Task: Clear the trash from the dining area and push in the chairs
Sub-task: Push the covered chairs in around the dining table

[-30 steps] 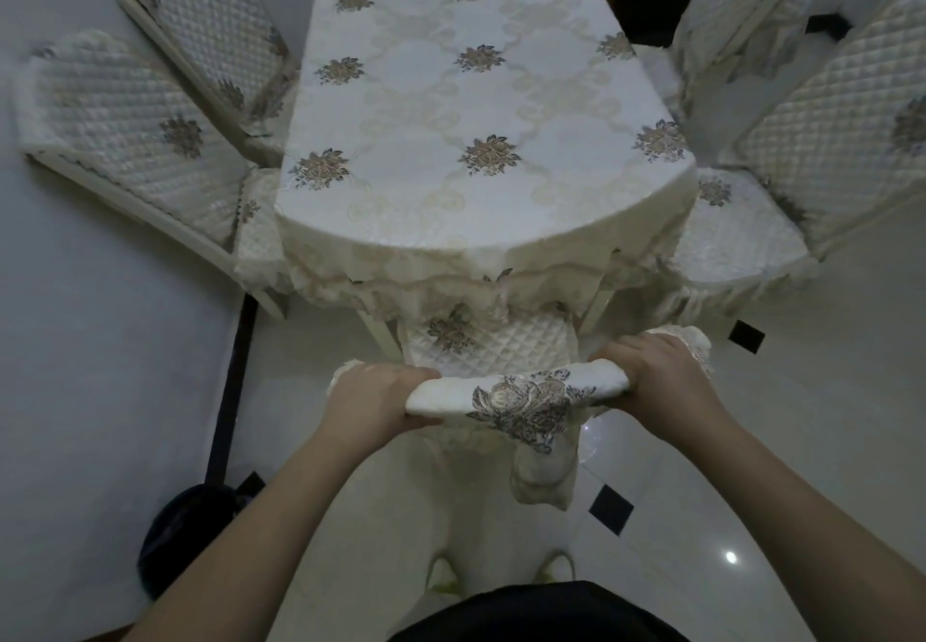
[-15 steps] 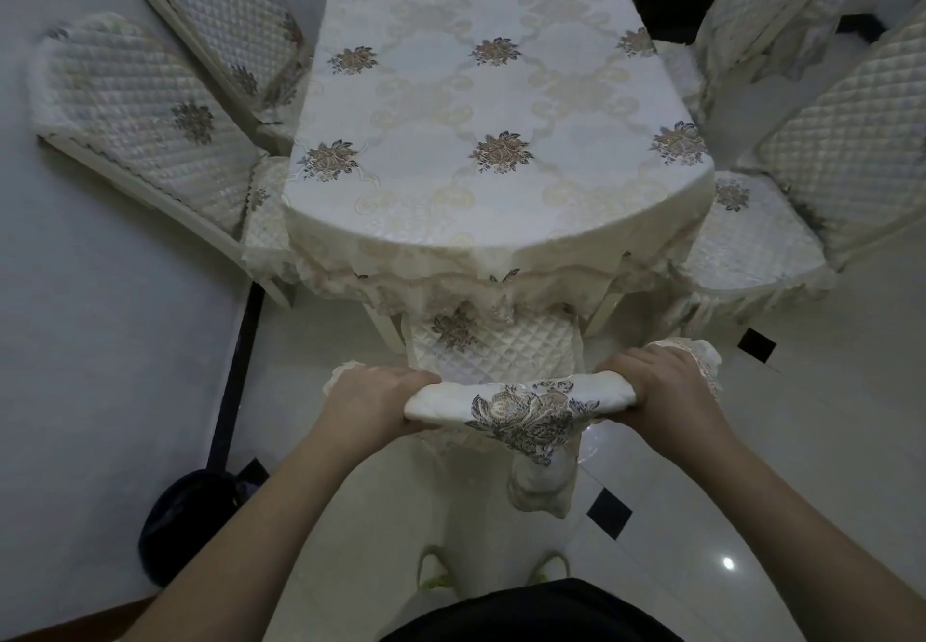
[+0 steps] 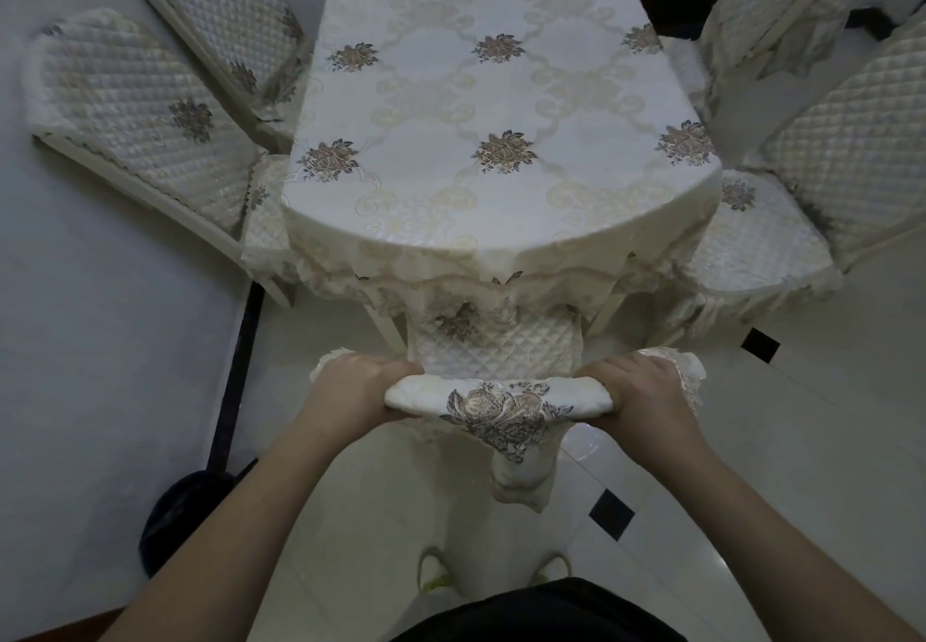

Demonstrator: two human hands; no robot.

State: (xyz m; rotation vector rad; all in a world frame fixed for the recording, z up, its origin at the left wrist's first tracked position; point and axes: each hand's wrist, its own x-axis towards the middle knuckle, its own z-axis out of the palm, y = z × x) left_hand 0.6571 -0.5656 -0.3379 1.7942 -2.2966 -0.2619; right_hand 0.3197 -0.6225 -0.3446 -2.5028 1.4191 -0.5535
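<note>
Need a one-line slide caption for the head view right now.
Both hands, left and right, grip the top of the near chair's backrest, its seat partly under the cloth-covered table.

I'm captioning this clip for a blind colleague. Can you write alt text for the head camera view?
Seen from above, a person's left hand and right hand grip the fabric-covered top rail of a quilted dining chair whose seat sits partly under a table draped in a floral cream cloth. Two matching chairs stand along each side, and a dark bin sits on the tiled floor at lower left.
</note>
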